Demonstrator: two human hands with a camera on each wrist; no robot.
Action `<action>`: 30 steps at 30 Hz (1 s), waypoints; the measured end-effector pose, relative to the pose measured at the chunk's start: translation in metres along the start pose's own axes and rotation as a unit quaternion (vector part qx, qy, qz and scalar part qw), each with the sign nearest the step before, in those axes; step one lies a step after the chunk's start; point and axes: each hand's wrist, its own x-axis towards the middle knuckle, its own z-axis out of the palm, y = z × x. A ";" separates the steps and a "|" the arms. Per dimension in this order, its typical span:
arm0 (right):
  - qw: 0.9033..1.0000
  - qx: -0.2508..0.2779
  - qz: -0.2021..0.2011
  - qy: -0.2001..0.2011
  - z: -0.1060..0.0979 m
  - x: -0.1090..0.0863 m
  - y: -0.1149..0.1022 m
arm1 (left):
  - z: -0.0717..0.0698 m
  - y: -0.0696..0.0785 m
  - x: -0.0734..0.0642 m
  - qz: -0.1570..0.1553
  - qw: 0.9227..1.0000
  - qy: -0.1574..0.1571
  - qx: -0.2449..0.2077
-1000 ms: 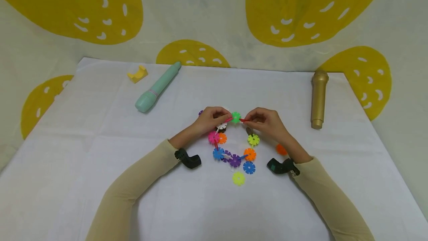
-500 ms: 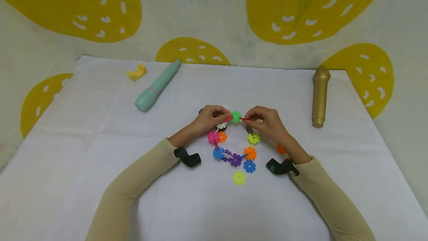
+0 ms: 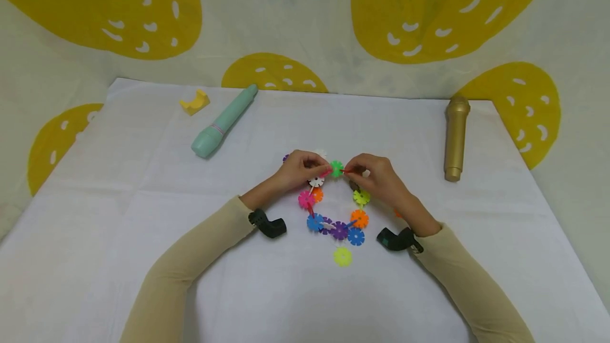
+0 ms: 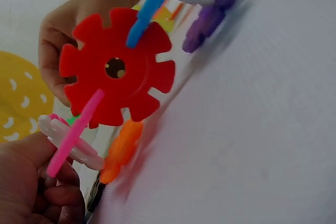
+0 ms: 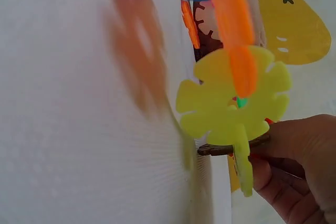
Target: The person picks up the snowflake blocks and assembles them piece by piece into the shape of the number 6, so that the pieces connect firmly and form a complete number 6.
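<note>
One yellow cradle-shaped block (image 3: 195, 102) lies on the white tablecloth (image 3: 119, 226), at ten o'clock from the ring of notched disks (image 3: 340, 230) that we take as our dial. Just right of it, also toward ten, we see a mint-green toy microphone (image 3: 224, 122), its thick head pointing between seven and eight.

At the ring's ten o'clock, the left hand (image 3: 299, 169) pinches a pink disk (image 3: 326, 172). A purple disk (image 3: 286, 158) peeks out beyond the knuckles, mostly covered. In the left wrist view, a scarlet disk (image 4: 139, 72) stands in front and blocks our sight of part of the other hand.

At twelve, a green disk (image 3: 337, 169) sits between the two hands. Down at six, a lemon disk (image 3: 343, 256) lies nearest the person, with a blue disk (image 3: 356, 236) just beside it at five.

The right hand (image 3: 381, 173), at two, pinches a red disk (image 3: 344, 171) seen edge-on at the green one's right edge; we cannot tell whether they are slotted together. In the right wrist view, a chartreuse disk (image 5: 215, 108) partly covers a brown disk (image 5: 212, 150).

Between three and four, the right wrist hides most of an orange disk (image 3: 397, 214). Well apart, at two, we find a gold toy microphone (image 3: 456, 139).
</note>
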 end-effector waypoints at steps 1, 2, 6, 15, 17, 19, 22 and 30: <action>1.000 0.002 0.005 0.003 0.000 0.000 0.000 | 0.001 0.000 0.000 0.001 1.000 0.001 -0.002; 1.000 0.007 0.011 0.008 0.000 0.000 0.000 | 0.001 0.001 0.000 0.000 1.000 0.002 -0.006; 0.998 0.045 0.041 0.022 0.000 0.001 0.003 | 0.002 0.003 -0.001 -0.010 1.000 0.004 -0.018; 0.995 0.062 0.072 -0.026 -0.017 0.000 0.011 | -0.001 0.002 0.001 -0.025 0.999 0.012 -0.017; 0.994 0.062 0.077 -0.040 -0.023 -0.001 0.014 | -0.002 0.001 0.001 -0.026 0.999 0.020 -0.025; 0.993 0.063 0.079 -0.054 -0.030 -0.003 0.016 | -0.004 0.000 0.000 -0.028 0.999 0.025 -0.036; 0.991 0.065 0.085 -0.082 -0.039 -0.004 0.018 | -0.006 0.000 0.000 -0.022 0.998 0.033 -0.044; 0.968 0.071 0.136 -0.200 -0.060 -0.009 0.030 | -0.010 0.001 0.000 -0.030 0.997 0.050 -0.051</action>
